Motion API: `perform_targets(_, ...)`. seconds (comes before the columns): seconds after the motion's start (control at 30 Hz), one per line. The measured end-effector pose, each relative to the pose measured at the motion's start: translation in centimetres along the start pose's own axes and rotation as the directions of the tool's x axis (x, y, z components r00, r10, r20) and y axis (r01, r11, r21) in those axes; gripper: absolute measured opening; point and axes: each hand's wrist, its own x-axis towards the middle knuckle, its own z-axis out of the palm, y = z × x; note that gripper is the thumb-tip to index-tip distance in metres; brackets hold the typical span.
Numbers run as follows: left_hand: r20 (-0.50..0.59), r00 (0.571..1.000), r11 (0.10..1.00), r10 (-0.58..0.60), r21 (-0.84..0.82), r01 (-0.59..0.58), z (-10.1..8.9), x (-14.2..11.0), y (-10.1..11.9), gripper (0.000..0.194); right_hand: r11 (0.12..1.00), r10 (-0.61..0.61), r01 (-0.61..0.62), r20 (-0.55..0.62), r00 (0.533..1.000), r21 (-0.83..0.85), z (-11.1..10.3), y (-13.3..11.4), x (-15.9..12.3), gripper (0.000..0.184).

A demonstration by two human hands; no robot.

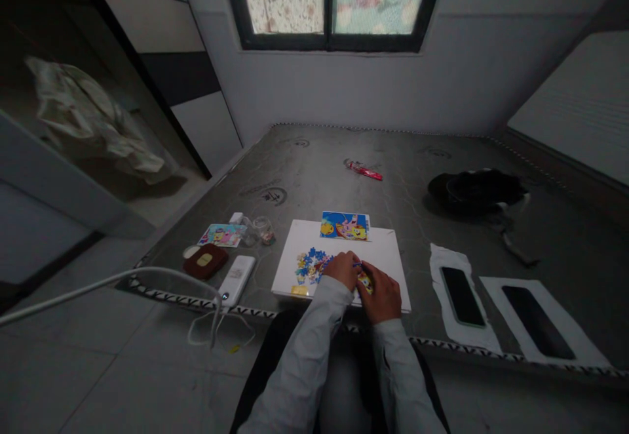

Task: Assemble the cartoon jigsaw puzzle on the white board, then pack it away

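Observation:
A white board or flat box (344, 245) lies before me with a loose heap of jigsaw pieces (314, 262) on its left half. My left hand (341, 270) is closed, its fingertips at a small blue jigsaw piece (357, 264). My right hand (383, 294) curves around a yellow, partly joined jigsaw patch (365, 281), thumb and forefinger on either side of it. Both hands nearly touch, and they hide part of the patch. At the board's far edge lies a colourful cartoon picture card (345, 225). A small yellow piece (299, 290) sits at the near left.
To the left are a second picture card (222, 235), a clear jar (264, 229), a brown case (205, 261) and a white power bank (236, 280) with a cable. Two phones (462, 295) lie on white sheets at right. Farther back are a red packet (363, 170) and a black bag (476, 190).

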Motion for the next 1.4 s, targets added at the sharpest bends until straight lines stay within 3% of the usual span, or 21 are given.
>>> perform_targets(0.5,-0.063,0.997,0.998,-0.051,0.043,0.054,-0.4,-1.2,0.3,0.029,0.999,-0.029,0.029,-0.01,1.0,-0.043,0.0,0.2,0.1,0.047)
perform_targets(0.67,-0.048,0.999,0.997,0.0,0.071,0.003,-0.3,-0.8,-0.1,0.027,0.999,-0.018,0.017,-0.008,1.0,-0.044,-0.1,0.0,0.1,0.048)
perform_targets(0.87,0.007,0.999,0.991,-0.042,0.124,0.041,-0.9,-0.8,-0.1,0.023,0.999,0.016,-0.016,-0.001,1.0,-0.046,-0.5,-0.7,0.1,0.046)
perform_targets(1.2,0.009,1.0,0.998,-0.02,0.055,0.02,-0.8,-0.7,-0.5,0.018,0.999,0.025,-0.025,-0.002,1.0,-0.036,-0.6,-1.0,0.1,0.045)
perform_targets(1.4,-0.066,0.995,0.997,-0.071,0.035,0.073,-4.0,-1.0,-2.1,0.015,0.999,0.03,-0.031,-0.009,1.0,-0.028,-0.7,-1.2,0.1,0.044)
